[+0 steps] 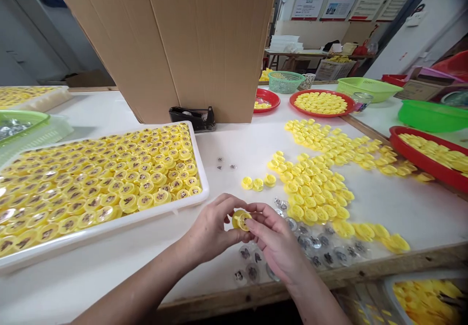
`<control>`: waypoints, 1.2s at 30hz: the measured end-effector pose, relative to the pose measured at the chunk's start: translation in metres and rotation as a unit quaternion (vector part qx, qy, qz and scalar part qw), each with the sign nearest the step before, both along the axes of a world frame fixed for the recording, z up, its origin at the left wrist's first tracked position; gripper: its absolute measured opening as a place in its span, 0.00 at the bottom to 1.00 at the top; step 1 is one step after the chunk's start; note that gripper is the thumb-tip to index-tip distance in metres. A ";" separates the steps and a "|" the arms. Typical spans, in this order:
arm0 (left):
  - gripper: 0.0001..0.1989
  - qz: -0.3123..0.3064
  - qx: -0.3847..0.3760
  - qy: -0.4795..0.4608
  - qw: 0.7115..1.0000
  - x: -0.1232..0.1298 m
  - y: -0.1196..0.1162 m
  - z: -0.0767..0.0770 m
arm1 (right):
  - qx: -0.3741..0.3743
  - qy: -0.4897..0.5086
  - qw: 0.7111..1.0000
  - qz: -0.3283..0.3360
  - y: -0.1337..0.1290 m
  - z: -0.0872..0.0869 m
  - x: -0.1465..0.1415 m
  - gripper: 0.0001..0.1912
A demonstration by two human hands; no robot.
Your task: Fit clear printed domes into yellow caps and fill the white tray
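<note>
My left hand point(219, 222) pinches a small round yellow plastic piece point(238, 219) above the front of the white table. My right hand point(272, 234) meets it there, thumb and fingers closed on a clear disc with a dark printed picture point(245, 221) at the yellow piece's face. Whether the disc is seated in it I cannot tell. Around and beneath my right hand lie several loose clear printed discs point(323, 239). Just beyond them spreads a pile of plain yellow pieces point(310, 188). Three more yellow pieces point(258, 184) lie apart, ahead of my hands.
At left a white tray point(199, 181) holds rows of yellow pieces with printed discs. A black tape dispenser point(193, 118) stands before a tall cardboard box point(204, 37). Red plates point(351, 106) with yellow pieces and a green basket point(369, 87) stand right. The wooden table edge point(387, 264) runs in front.
</note>
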State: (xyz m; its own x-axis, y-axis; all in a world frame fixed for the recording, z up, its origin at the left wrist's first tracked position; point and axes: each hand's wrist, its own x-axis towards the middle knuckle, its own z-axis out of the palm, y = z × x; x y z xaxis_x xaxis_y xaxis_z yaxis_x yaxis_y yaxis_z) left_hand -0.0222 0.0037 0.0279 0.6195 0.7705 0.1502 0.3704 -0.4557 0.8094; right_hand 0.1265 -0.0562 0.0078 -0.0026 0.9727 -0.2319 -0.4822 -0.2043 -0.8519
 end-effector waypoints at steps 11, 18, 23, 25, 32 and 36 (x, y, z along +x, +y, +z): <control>0.07 0.012 -0.266 -0.044 0.963 -0.003 -0.003 -0.009 | -0.015 -0.218 0.975 -0.041 0.004 -0.016 -0.009 0.11; 0.21 0.046 -0.415 -0.080 0.905 -0.005 0.008 -0.034 | -0.035 -0.283 0.958 -0.006 0.012 -0.026 -0.011 0.11; 0.13 0.053 -0.399 -0.043 0.914 -0.012 0.017 -0.028 | -0.048 -0.351 0.935 0.018 0.013 -0.021 0.001 0.09; 0.17 0.080 -0.336 0.006 0.938 -0.015 0.019 -0.027 | -0.012 -0.429 0.903 0.022 0.010 -0.017 0.007 0.06; 0.15 0.056 -0.321 -0.016 0.945 -0.016 0.019 -0.030 | 0.154 -0.587 0.791 0.082 0.003 -0.009 0.014 0.06; 0.13 0.024 -0.408 -0.127 0.904 -0.018 0.014 -0.017 | 0.181 -0.629 0.747 0.113 0.009 -0.009 0.009 0.07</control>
State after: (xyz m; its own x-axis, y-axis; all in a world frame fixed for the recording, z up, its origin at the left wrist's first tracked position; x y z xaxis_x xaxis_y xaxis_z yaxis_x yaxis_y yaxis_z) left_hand -0.0404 0.0180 0.0105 0.6075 0.7142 -0.3477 0.1294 0.3429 0.9304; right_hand 0.1352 -0.0475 -0.0012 -0.1778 0.9800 0.0891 0.7592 0.1942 -0.6212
